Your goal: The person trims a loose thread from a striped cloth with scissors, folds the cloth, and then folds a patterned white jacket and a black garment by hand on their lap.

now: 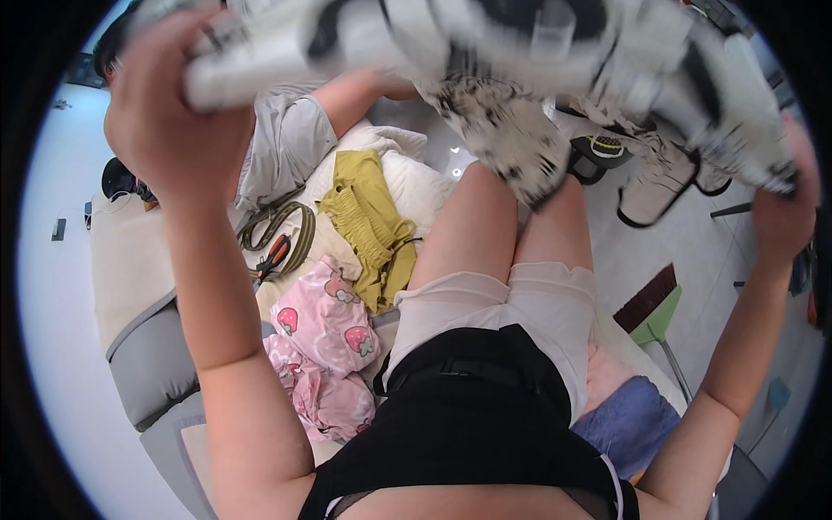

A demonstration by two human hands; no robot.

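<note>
A white garment with black patches and brush-like marks [511, 143] is spread wide in the air across the top of the view, partly smeared by motion. My left hand [160, 100], raised at the upper left, is closed on one end of it. At the far right, my right hand [784, 208] grips the other end. The cloth hangs between them, and its lower part dangles above my knees. Its upper edge runs out of view, so I cannot tell what kind of garment it is.
On the sofa [130, 260] to my left lie yellow-green shorts [368, 230], pink strawberry-print cloth [325, 325], a coiled belt [299, 238] and orange-handled scissors or pliers [274, 258]. A person in grey shorts [282, 143] sits beyond. A broom [654, 308] and blue cloth [628, 425] are at right.
</note>
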